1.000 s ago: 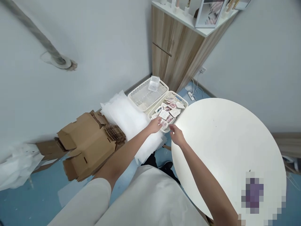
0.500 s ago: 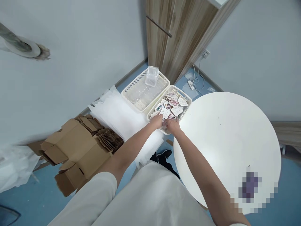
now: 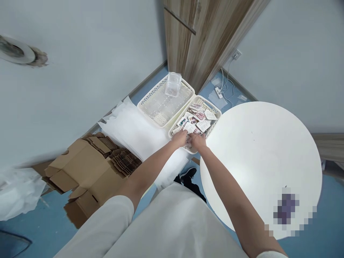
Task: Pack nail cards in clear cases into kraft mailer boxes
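My left hand reaches into the near end of a cream perforated basket, its fingers closed beside a white printed card. Close to its right, my right hand is bent into the same end with its fingers curled down. What either hand grips is too small to make out. Between the hands lie small clear, shiny pieces. Several printed cards with cut corners, some with coloured pictures, are heaped loosely in the basket.
A second cream basket adjoins it, with clear plastic packs inside. White sheets and folded brown cardboard boxes lie to the left. A round white table stands to the right; a power strip lies on the floor.
The view has shifted slightly. Both hands stay at the near end of the card basket, with only small finger movement; the cards look much the same.
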`<state>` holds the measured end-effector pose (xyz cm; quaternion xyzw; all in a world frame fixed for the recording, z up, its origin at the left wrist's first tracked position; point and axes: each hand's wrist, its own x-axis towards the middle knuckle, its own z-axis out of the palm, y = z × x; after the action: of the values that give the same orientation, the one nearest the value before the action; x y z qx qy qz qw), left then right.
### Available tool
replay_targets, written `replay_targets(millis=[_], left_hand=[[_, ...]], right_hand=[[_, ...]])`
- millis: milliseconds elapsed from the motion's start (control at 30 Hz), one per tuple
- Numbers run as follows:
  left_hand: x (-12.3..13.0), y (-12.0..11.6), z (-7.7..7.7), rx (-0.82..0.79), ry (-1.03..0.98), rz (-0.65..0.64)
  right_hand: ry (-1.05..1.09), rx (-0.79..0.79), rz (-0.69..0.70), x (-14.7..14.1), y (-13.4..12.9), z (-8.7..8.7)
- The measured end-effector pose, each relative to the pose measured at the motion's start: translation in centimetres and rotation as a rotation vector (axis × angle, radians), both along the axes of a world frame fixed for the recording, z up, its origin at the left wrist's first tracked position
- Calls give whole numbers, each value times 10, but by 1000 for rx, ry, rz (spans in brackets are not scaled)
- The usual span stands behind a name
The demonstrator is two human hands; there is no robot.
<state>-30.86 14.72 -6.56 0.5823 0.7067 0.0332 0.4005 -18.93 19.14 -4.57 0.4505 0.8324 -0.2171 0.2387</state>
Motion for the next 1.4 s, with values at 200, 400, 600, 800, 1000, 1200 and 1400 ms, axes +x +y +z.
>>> replay_targets(millis=[200, 400, 600, 800, 1000, 1200, 1400], left_hand=[[-3, -1, 5, -21, -134, 65], [-12, -2, 10, 77, -303, 223], [-11, -5, 27, 217, -500, 486], [21, -15, 51, 187, -868, 505], [58, -28, 67, 139, -898, 419], [113, -52, 89, 50, -945, 404], [173, -84, 99, -90, -949, 375]], right_hand=[[20, 4, -34, -3, 0, -1], [240, -77, -179, 7, 9, 9], [745, -205, -605, 36, 6, 28], [1102, -361, -971, 73, -26, 57], [1226, -370, -1146, 113, -61, 77], [1363, -385, -1193, 164, -113, 88], [1402, -243, -1344, 218, -161, 83]])
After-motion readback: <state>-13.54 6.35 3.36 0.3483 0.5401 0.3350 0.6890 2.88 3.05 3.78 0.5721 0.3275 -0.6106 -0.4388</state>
